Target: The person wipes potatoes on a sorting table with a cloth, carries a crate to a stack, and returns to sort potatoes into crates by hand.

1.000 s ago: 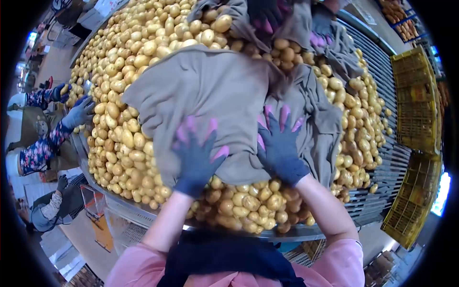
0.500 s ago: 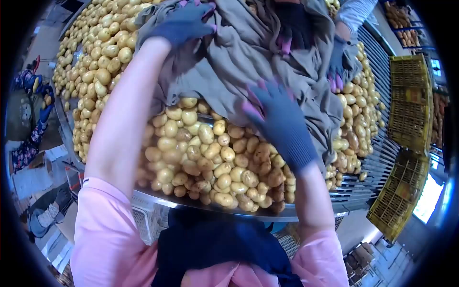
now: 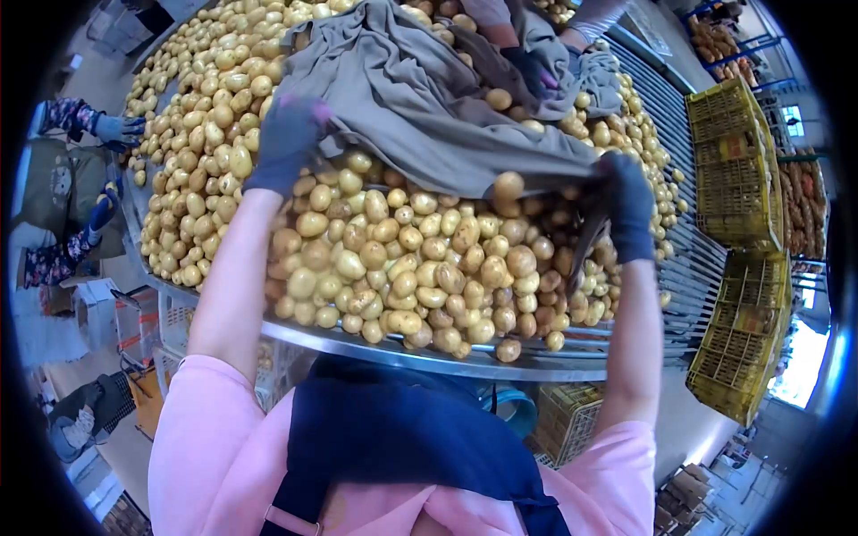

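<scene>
A grey cloth [image 3: 393, 98] is stretched over part of a heap of potatoes [image 3: 420, 259] on a metal-edged table. My left hand [image 3: 290, 138], in a grey and pink glove, is closed on the cloth's left edge. On the right, my right hand [image 3: 623, 201] grips the cloth's right corner, which hangs in folds below it. The cloth is pulled taut between my hands, and a loose potato [image 3: 508, 186] lies against its lower edge. A co-worker's gloved hand [image 3: 532, 71] is at the cloth's far side.
Yellow crates [image 3: 733, 170] stand at the right beside metal rollers [image 3: 661, 98]. The table's metal rim [image 3: 402, 359] runs in front of my body. Another person's gloved hand [image 3: 121, 128] is at the left edge, and a second sleeve [image 3: 594, 18] reaches in at the top.
My right hand has moved right and closed on the cloth; my left hand has come down and left. The cloth is lifted and stretched, uncovering more potatoes.
</scene>
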### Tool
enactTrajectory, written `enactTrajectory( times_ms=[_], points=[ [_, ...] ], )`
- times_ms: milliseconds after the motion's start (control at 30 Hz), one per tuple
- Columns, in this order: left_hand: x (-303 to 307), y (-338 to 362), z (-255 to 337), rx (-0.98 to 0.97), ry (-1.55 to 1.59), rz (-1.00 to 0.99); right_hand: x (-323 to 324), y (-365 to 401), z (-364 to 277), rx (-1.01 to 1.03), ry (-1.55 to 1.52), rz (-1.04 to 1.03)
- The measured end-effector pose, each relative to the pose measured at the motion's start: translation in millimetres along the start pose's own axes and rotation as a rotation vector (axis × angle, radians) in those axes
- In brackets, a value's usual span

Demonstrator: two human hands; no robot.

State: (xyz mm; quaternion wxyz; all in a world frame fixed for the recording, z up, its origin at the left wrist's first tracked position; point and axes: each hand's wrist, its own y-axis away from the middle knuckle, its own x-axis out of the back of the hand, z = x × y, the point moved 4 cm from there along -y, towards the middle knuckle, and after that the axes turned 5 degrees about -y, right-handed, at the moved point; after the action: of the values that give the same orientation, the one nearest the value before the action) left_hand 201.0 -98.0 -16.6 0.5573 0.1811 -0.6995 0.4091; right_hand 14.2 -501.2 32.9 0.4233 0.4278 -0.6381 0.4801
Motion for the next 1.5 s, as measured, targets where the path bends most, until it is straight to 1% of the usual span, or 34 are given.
enactTrajectory(
  times_ms=[67,100,133,167,200,233,300,367,400,433,467,500,533,567,600,633,667,700,767,800,833,867,933,1000,1033,1133,1167,1200,1267,1300,1333,1400,1433,1500],
  points=[
    [14.6,3.2,-27.3,0.645,0.579,-0.025,52.1,-7.4,28.1,0.068,0.042,0.083],
    [25.1,2.9,-40.2,0.609,0.554,0.061,77.1,-6.5,46.6,0.06,0.156,0.233],
    [36.4,5.4,-47.0,0.57,0.529,0.141,106.5,-3.9,54.5,0.056,0.204,0.266],
    [82.7,5.7,-20.7,0.525,0.682,0.196,132.7,3.1,50.5,0.001,0.26,0.279],
    [106.4,4.9,-7.7,0.392,0.741,0.318,154.0,10.5,62.8,0.046,0.25,0.306],
    [128.9,8.1,7.0,0.357,0.743,0.323,172.9,20.7,71.4,0.087,0.241,0.33],
    [163.5,29.2,42.5,0.315,0.742,0.326,202.1,62.9,82.2,0.027,0.204,0.37],
    [183.1,73.3,74.3,0.356,0.984,0.342,209.0,114.3,76.8,-0.065,0.187,0.395],
    [181.9,108.7,75.4,0.423,1.015,0.248,207.6,149.2,69.1,-0.123,0.208,0.385],
    [186.2,140.9,94.3,0.42,0.909,0.384,192.9,186.7,74.1,-0.105,0.12,0.373],
    [175.1,181.0,92.5,0.462,0.893,0.235,167.8,225.6,81.5,-0.079,0.036,0.372],
    [159.4,214.2,107.0,0.545,0.964,0.273,138.1,263.3,78.2,-0.218,0.02,0.248],
    [142.8,252.5,101.8,0.548,0.718,0.079,114.9,283.6,59.1,-0.274,-0.123,-0.025],
    [132.8,277.8,107.1,0.666,0.711,-0.147,73.8,314.1,63.3,-0.146,-0.036,-0.189],
    [123.8,282.3,109.9,0.673,0.705,-0.139,72.5,312.4,24.3,-0.369,0.016,-0.481],
    [114.1,285.3,112.4,0.651,0.648,-0.159,47.5,322.8,25.7,-0.37,-0.209,-0.417],
    [107.6,285.5,116.7,0.623,0.595,-0.182,36.3,313.4,13.7,-0.308,-0.268,-0.321],
    [106.2,266.0,132.3,0.719,0.594,-0.092,25.5,293.1,-5.3,-0.246,-0.323,-0.228],
    [105.0,209.0,175.5,0.386,0.062,-0.021,1.2,244.8,-41.0,-0.166,-0.397,-0.093],
    [75.8,193.2,191.0,0.362,0.386,-0.092,-18.7,218.1,-58.3,-0.096,-0.309,-0.035],
    [50.3,183.0,217.1,0.377,0.262,-0.36,-44.3,199.7,-74.9,-0.059,-0.109,-0.023],
    [42.1,190.1,224.2,0.392,0.263,-0.39,-48.2,202.8,-87.3,-0.058,-0.117,-0.056],
    [30.8,179.5,227.9,0.265,0.142,-0.248,-46.4,196.8,-94.9,-0.173,-0.171,-0.121],
    [20.1,208.4,213.2,0.273,0.185,-0.235,-58.7,240.0,-90.7,-0.116,-0.172,-0.112],
    [15.9,203.3,212.5,0.321,0.125,-0.313,-69.9,219.4,-85.3,-0.111,-0.17,-0.11],
    [-11.0,151.9,199.0,0.393,0.227,-0.326,-84.4,184.8,-93.4,-0.042,-0.128,0.055],
    [-26.7,131.7,184.7,0.423,0.362,-0.233,-94.1,148.4,-94.6,-0.01,-0.073,0.087],
    [-40.8,108.6,178.3,0.415,0.223,-0.155,-97.1,114.2,-88.3,0.008,-0.029,0.141],
    [-56.2,65.3,167.7,0.369,0.15,0.019,-103.5,57.4,-86.5,-0.06,0.001,0.056],
    [-60.5,54.4,166.2,0.314,0.062,0.07,-110.8,38.2,-85.3,-0.082,-0.031,0.127],
    [-58.1,57.5,164.4,0.315,0.059,0.076,-111.5,30.5,-85.8,-0.065,-0.02,0.121],
    [-51.0,76.2,169.5,0.278,0.075,-0.086,-109.2,57.5,-96.8,-0.036,-0.108,-0.009],
    [-51.7,102.7,174.6,0.216,0.065,-0.053,-109.1,79.5,-98.1,-0.023,-0.107,-0.04],
    [-40.9,149.1,186.7,0.226,0.029,-0.216,-109.1,124.1,-100.6,0.002,-0.105,-0.1]
  ],
)
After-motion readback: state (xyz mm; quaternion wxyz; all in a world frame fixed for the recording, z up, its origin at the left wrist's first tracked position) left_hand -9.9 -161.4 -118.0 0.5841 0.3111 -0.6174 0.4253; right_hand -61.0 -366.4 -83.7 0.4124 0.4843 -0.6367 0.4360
